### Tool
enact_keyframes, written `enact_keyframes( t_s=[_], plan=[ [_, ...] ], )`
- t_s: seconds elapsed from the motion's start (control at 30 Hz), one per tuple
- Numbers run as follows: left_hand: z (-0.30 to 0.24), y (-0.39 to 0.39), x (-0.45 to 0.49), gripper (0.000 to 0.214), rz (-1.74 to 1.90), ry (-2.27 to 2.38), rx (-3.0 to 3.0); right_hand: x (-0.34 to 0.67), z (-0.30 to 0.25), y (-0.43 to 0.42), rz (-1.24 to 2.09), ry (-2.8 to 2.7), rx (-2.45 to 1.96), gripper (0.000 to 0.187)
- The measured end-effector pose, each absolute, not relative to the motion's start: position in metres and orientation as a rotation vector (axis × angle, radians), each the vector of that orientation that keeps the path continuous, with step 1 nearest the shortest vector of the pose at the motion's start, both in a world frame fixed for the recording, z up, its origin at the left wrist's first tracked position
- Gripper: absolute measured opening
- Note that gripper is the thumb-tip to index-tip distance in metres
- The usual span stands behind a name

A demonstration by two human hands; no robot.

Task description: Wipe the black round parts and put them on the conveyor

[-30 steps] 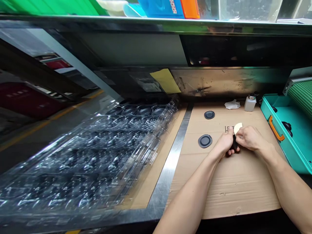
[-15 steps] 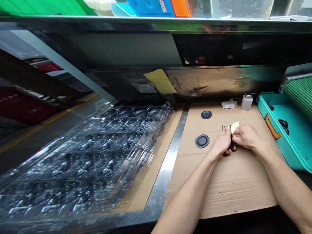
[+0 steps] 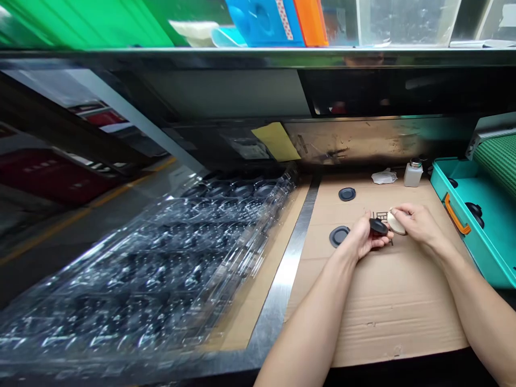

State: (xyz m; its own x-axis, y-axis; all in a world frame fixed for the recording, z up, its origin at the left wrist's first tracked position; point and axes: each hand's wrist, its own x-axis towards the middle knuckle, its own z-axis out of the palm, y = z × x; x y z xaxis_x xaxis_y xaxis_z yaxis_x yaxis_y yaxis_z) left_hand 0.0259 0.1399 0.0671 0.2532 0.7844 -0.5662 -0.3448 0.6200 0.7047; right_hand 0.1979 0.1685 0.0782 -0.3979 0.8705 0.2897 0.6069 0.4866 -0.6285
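Observation:
My left hand point(image 3: 364, 236) is closed around the edge of a black round part point(image 3: 378, 227), tilted above the cardboard. Just to its right, my right hand point(image 3: 417, 223) pinches a cream-coloured round pad point(image 3: 396, 222), apart from the black part by a small gap. Two flat dark discs lie on the cardboard to the left: one dark disc point(image 3: 347, 194) farther back, and a nearer dark disc point(image 3: 338, 235) partly covered by my left wrist.
Cardboard point(image 3: 387, 306) covers the bench. A clear plastic tray point(image 3: 133, 258) of black parts lies left of a metal strip point(image 3: 278, 285). At right stands a teal bin point(image 3: 489, 236) holding black parts. Behind are a white bottle point(image 3: 413, 174) and crumpled tissue point(image 3: 384, 176).
The cream pad and the black part, close together before, are now apart. My left hand has turned, showing the black part's face. The whole view has shifted slightly.

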Motion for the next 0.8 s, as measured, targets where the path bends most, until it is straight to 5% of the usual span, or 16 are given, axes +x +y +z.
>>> enact_keyframes(
  t_s=[0.8],
  plan=[
    [0.062,0.134,0.04,0.071,0.768,1.203,0.851,0.186,0.078,0.162,0.107,-2.624,-1.224,0.026]
  ],
)
